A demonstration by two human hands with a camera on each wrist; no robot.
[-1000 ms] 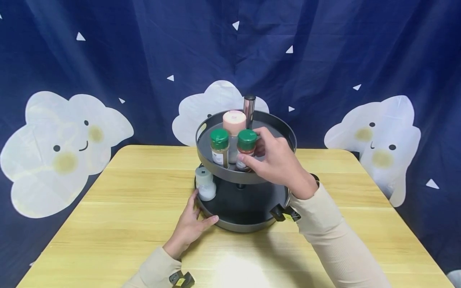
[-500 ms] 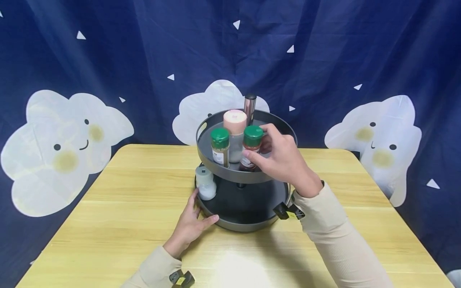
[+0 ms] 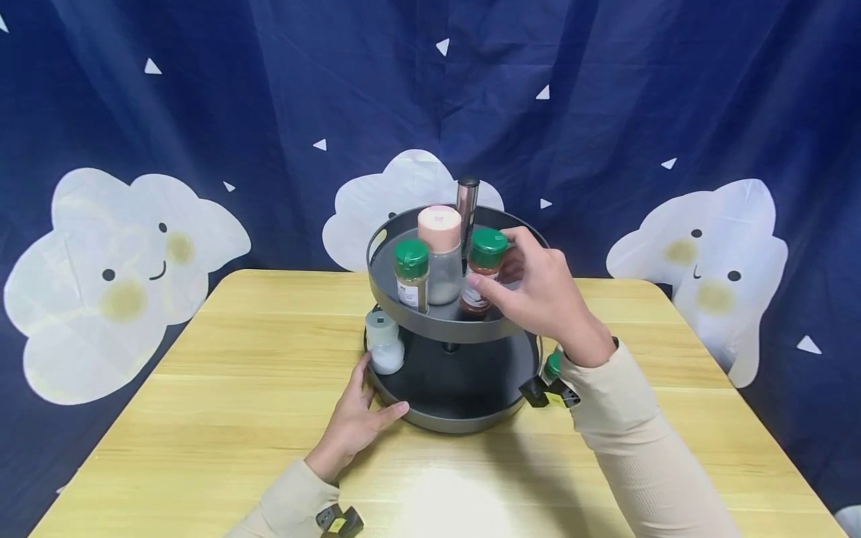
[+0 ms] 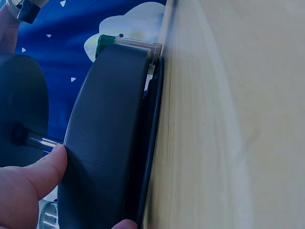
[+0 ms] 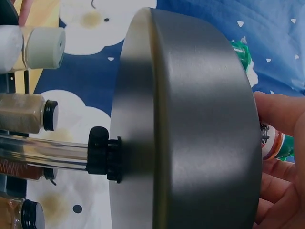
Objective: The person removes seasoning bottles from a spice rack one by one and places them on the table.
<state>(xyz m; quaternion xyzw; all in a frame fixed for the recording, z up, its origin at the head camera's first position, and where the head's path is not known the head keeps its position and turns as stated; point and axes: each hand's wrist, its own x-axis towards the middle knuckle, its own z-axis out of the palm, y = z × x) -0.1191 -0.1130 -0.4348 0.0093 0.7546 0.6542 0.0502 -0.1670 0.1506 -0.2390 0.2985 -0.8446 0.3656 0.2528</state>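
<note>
A dark grey two-tier turntable stands on the table. My right hand [image 3: 548, 288] pinches a green-capped spice jar [image 3: 486, 258] with reddish contents, tilted slightly inside the upper tray [image 3: 457, 329]. Whether its base touches the tray floor I cannot tell. Low on the left, my left hand [image 3: 356, 426] grips the lower tray [image 3: 451, 424]; its thumb [image 4: 55, 162] lies on the rim edge in the left wrist view, and a fingertip shows near the base. Beside the held jar are a pink-lidded shaker [image 3: 440, 254] and a green-capped jar [image 3: 412, 276] with brownish contents.
A pale-lidded white shaker [image 3: 383, 345] sits at the lower tray's left edge. Behind my right wrist another green cap [image 3: 554, 364] shows. The chrome centre post [image 3: 466, 209] rises through the upper tray. Black-capped jars [image 5: 28, 113] appear in the right wrist view.
My right hand has moved right and slightly up with the reddish jar, away from the pink-lidded shaker. A green cap has come into view beside my right wrist. My left hand stays put.
</note>
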